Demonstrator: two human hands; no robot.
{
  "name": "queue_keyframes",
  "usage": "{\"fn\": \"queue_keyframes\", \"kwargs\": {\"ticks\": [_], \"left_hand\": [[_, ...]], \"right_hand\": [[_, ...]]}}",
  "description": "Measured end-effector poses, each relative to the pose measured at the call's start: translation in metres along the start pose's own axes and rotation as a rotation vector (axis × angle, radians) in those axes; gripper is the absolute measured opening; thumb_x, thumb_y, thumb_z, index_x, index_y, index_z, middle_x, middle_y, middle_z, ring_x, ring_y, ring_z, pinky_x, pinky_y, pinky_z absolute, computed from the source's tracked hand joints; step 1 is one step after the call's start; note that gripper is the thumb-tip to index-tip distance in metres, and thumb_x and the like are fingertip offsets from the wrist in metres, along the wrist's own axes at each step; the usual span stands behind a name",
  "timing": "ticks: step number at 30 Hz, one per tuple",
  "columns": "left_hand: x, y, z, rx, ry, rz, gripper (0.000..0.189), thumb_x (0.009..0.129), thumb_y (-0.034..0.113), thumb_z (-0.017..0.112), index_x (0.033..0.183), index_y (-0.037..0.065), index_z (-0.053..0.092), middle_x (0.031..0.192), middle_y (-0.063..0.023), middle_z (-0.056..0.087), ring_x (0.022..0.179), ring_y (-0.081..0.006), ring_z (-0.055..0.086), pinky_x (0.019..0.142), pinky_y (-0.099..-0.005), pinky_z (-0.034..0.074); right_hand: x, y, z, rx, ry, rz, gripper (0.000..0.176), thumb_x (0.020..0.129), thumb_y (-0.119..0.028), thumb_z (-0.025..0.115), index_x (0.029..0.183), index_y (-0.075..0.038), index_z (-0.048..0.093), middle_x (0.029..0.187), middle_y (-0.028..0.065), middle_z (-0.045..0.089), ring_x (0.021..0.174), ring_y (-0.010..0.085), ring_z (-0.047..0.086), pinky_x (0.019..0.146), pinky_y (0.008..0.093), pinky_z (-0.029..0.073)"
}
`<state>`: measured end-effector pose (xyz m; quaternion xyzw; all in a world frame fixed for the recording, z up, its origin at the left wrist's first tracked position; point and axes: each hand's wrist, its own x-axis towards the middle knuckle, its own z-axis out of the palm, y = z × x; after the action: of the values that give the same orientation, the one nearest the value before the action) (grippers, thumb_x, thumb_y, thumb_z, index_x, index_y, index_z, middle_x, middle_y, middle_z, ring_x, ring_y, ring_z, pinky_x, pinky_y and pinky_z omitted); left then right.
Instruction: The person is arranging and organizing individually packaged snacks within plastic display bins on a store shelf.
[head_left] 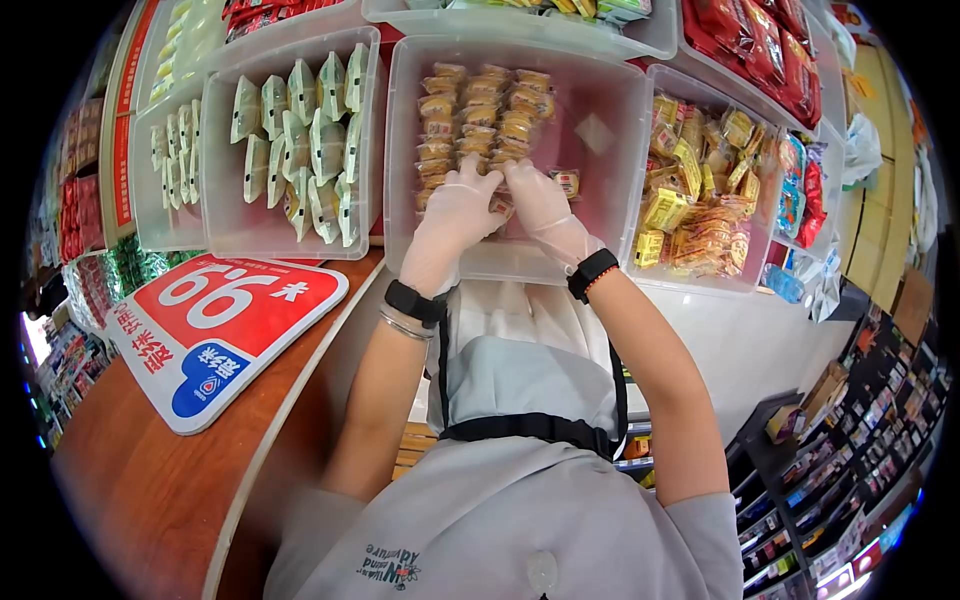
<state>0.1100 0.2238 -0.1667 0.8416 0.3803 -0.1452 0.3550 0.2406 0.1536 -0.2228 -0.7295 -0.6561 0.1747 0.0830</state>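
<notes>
Both my hands, in thin translucent gloves, reach into a clear plastic bin (612,110). Rows of small round wrapped cookies (482,110) stand on edge in its left and middle part. My left hand (458,212) is bent over the near end of the rows, its fingers closed at the packets. Beside it, my right hand (550,212) has its fingertips pinched together at the near end of the right-hand row. One loose cookie packet (501,206) shows between the hands. Another single packet (566,183) lies to the right of my right hand.
A bin of pale green-white packets (328,145) stands at left. To the right is a bin of mixed yellow snack packets (690,210), with red bags (765,45) behind it. A red price sign (225,310) lies on the wooden counter (130,455). Shelves (830,460) stand at lower right.
</notes>
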Motion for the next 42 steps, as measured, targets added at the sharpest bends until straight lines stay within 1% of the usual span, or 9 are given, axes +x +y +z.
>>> {"fn": "queue_keyframes", "kwargs": {"ticks": [7, 9, 15, 25, 31, 32, 33, 39, 42], "left_hand": [[-0.002, 0.004, -0.001, 0.122, -0.062, -0.058, 0.048, 0.073, 0.027, 0.069, 0.117, 0.013, 0.058, 0.135, -0.021, 0.041, 0.114, -0.0391, 0.05, 0.092, -0.0445, 0.046], [-0.004, 0.006, 0.0, 0.082, -0.004, -0.009, 0.045, 0.073, 0.024, 0.069, 0.115, 0.013, 0.06, 0.127, -0.0188, 0.047, 0.111, -0.037, 0.052, 0.09, -0.044, 0.047], [0.0, -0.011, 0.012, 0.107, 0.055, 0.082, 0.042, 0.073, 0.019, 0.068, 0.114, 0.013, 0.061, 0.11, -0.0153, 0.055, 0.105, -0.0349, 0.054, 0.087, -0.0442, 0.048], [0.005, -0.006, 0.008, 0.126, -0.025, -0.024, 0.043, 0.072, 0.022, 0.069, 0.114, 0.013, 0.063, 0.109, -0.015, 0.056, 0.106, -0.0339, 0.055, 0.088, -0.0437, 0.047], [0.0, -0.006, 0.006, 0.136, -0.011, -0.012, 0.041, 0.073, 0.024, 0.07, 0.113, 0.014, 0.064, 0.109, -0.0143, 0.056, 0.106, -0.0341, 0.055, 0.088, -0.0439, 0.048], [-0.001, -0.005, 0.005, 0.121, -0.015, 0.006, 0.041, 0.073, 0.024, 0.069, 0.112, 0.014, 0.064, 0.108, -0.0145, 0.056, 0.105, -0.0342, 0.055, 0.087, -0.0441, 0.048], [-0.001, -0.005, 0.005, 0.106, -0.018, 0.026, 0.04, 0.074, 0.024, 0.069, 0.112, 0.014, 0.064, 0.107, -0.0146, 0.056, 0.104, -0.0343, 0.055, 0.086, -0.0443, 0.048], [0.007, 0.004, 0.027, 0.215, -0.022, 0.139, 0.033, 0.08, 0.022, 0.062, 0.111, 0.014, 0.064, 0.101, -0.017, 0.058, 0.097, -0.0345, 0.057, 0.082, -0.0447, 0.049], [0.012, 0.005, 0.036, 0.257, -0.027, 0.073, 0.033, 0.081, 0.022, 0.06, 0.113, 0.013, 0.063, 0.099, -0.0186, 0.058, 0.096, -0.0349, 0.058, 0.081, -0.0442, 0.049]], "right_hand": [[-0.001, 0.022, 0.001, 0.231, -0.014, -0.071, 0.01, 0.08, 0.0, 0.053, 0.09, 0.002, 0.057, 0.094, 0.0214, 0.059, 0.077, 0.0342, 0.066, 0.065, 0.0393, 0.056], [0.0, 0.027, 0.001, 0.296, 0.025, -0.127, 0.01, 0.08, 0.0, 0.053, 0.088, 0.002, 0.059, 0.093, 0.0209, 0.06, 0.078, 0.0351, 0.066, 0.066, 0.0403, 0.056], [-0.001, 0.017, -0.038, 0.08, -0.048, -0.053, 0.009, 0.078, -0.003, 0.056, 0.086, 0.0, 0.06, 0.084, 0.0184, 0.062, 0.074, 0.0327, 0.066, 0.063, 0.0395, 0.055], [-0.004, 0.023, -0.003, 0.043, -0.122, -0.073, 0.009, 0.078, -0.002, 0.056, 0.085, 0.0, 0.061, 0.084, 0.0194, 0.063, 0.075, 0.0336, 0.067, 0.063, 0.0399, 0.055], [-0.003, 0.029, 0.008, 0.21, -0.114, -0.129, 0.014, 0.08, 0.001, 0.051, 0.089, 0.004, 0.06, 0.091, 0.0236, 0.061, 0.08, 0.0388, 0.065, 0.068, 0.0419, 0.055], [-0.003, 0.031, 0.011, 0.255, -0.147, -0.11, 0.015, 0.079, 0.0, 0.054, 0.092, 0.002, 0.062, 0.091, 0.023, 0.061, 0.087, 0.0384, 0.063, 0.074, 0.0422, 0.053], [-0.003, 0.031, 0.009, 0.299, -0.178, -0.09, 0.017, 0.079, -0.001, 0.057, 0.095, 0.001, 0.063, 0.091, 0.0225, 0.062, 0.094, 0.038, 0.06, 0.079, 0.0424, 0.051], [-0.007, 0.032, -0.02, 0.498, -0.326, -0.135, 0.02, 0.081, -0.004, 0.054, 0.098, 0.0, 0.065, 0.101, 0.0214, 0.062, 0.095, 0.0355, 0.061, 0.081, 0.0419, 0.05], [-0.012, 0.032, -0.042, 0.357, -0.249, -0.195, 0.02, 0.082, -0.007, 0.055, 0.098, -0.002, 0.065, 0.098, 0.0186, 0.064, 0.093, 0.0346, 0.062, 0.08, 0.0419, 0.05]]}}
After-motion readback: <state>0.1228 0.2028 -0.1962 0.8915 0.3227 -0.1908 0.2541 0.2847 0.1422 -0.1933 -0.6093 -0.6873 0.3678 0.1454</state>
